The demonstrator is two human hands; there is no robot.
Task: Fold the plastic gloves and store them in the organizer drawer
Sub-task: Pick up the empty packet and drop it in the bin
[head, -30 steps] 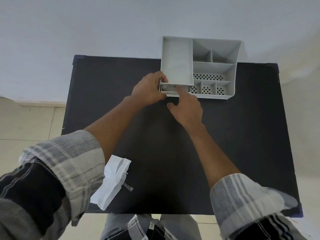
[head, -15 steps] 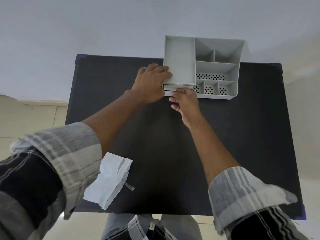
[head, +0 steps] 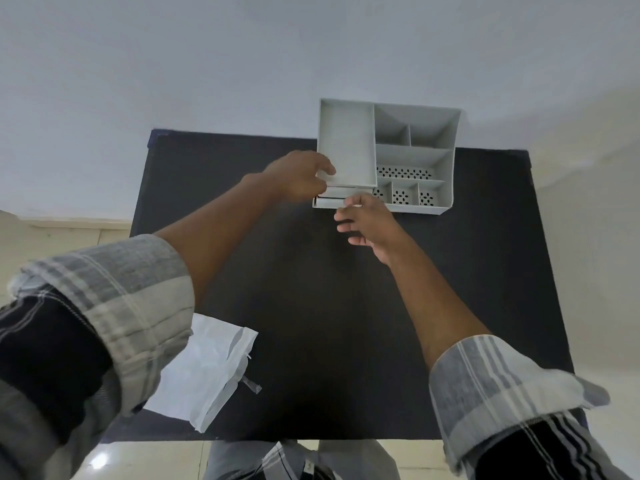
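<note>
A matte black rectangular table (head: 346, 323) carries everything. At its 12 o'clock edge stands the pale grey plastic organizer (head: 414, 157), boxy, with open compartments, some perforated. A crinkled white plastic bag (head: 207, 368) lies at 7 o'clock, partly under the left sleeve. The drawer (head: 330, 201) juts slightly from the organizer's near left corner; its contents and the gloves cannot be made out. The left hand (head: 298, 176) grips that corner. The right hand (head: 369, 220), fingers loosely spread, touches the drawer front. Half a second ago the drawer sat further in.
</note>
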